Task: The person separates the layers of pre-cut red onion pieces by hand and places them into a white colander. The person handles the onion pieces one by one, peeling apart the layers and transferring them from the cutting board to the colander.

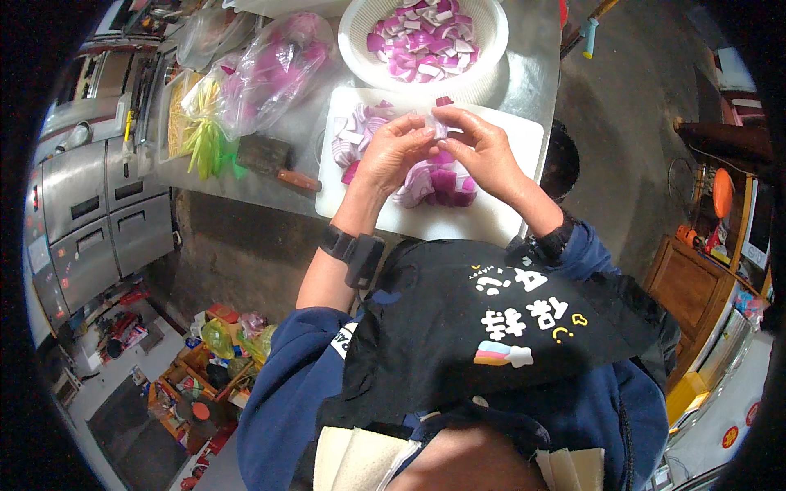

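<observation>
Between the fingertips of both hands is a small pale piece of red onion (436,127). My left hand (398,147) grips it from one side, and my right hand (482,144) pinches it from the other. Both hands are above a white cutting board (368,212). Sliced pale onion (349,144) lies on the board left of my left hand. Purple onion chunks (451,187) are heaped below and between my hands, partly hidden by them. Beyond the board stands a white plastic colander (356,52) holding many cut onion pieces (424,46).
A cleaver (267,156) with a wooden handle lies left of the board on the metal table (209,187). Behind it are a clear plastic bag with purple contents (282,67) and yellow-green vegetable stalks (206,144). A dark round container (560,161) stands on the floor past the table's right edge.
</observation>
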Tool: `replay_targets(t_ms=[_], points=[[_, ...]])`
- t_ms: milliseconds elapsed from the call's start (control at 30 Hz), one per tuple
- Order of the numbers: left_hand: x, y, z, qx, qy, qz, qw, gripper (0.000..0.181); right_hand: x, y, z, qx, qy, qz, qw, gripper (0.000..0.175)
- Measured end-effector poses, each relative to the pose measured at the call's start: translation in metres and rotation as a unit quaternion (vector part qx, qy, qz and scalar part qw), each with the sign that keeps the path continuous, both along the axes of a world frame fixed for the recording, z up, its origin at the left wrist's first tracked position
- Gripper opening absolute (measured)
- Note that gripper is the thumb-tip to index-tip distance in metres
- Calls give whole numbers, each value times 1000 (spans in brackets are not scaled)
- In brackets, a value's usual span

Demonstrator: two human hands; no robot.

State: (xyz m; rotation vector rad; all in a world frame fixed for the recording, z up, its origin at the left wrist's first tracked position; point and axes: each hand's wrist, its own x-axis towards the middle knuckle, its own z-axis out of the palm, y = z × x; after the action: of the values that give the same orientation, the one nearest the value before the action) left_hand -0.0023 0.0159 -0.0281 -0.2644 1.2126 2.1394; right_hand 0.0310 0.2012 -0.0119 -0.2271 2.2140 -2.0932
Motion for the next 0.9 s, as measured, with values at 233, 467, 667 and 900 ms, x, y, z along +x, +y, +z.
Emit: replay_targets(t_ms=[233, 467, 667, 900], points=[[-1, -1, -1, 81, -30, 7, 996, 24, -12, 12, 1, -97, -79, 24, 992, 31], [-4, 7, -3, 95, -42, -3, 995, 24, -20, 11, -8, -175, -72, -10, 982, 25], [-12, 8, -1, 99, -28, -3, 995, 25, -25, 10, -4, -184, -82, -19, 979, 24], [-43, 8, -5, 168, -87, 29, 982, 29, -52, 14, -2, -199, -67, -11, 978, 25]])
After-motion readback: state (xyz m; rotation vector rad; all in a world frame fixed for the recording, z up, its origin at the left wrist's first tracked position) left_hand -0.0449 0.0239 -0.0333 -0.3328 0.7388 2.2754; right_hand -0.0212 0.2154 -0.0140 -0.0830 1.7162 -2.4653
